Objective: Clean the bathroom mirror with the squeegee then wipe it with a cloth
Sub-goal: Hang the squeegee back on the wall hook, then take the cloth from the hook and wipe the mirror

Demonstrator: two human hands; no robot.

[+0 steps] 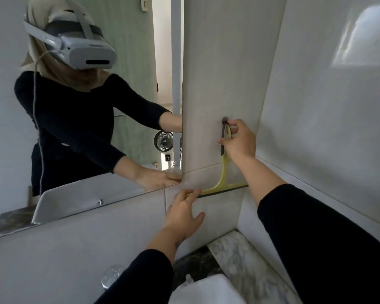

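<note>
Squeegee [225, 170] is the landmark: one yellow tool hanging against the tiled wall [217, 73], handle up and rubber blade down, just right of the mirror [86, 106]. Nearest the camera, below the squeegee, sit a white basin [206, 290] and a strip of marble counter [239, 260]. Next up, the left hand [182, 213] rests on the tile with fingers spread, fingertips touching the blade's left end, probably to steady it. Above that, the right hand [239, 141] is closed around the handle just under a single dark wall hook [224, 119]; whether the tool is being lifted off or hung up I cannot tell. Left of the squeegee, the one mirror shows the person reflected, wearing a headset. No cloth is in view. Two hands, one squeegee, one hook, one mirror.
</note>
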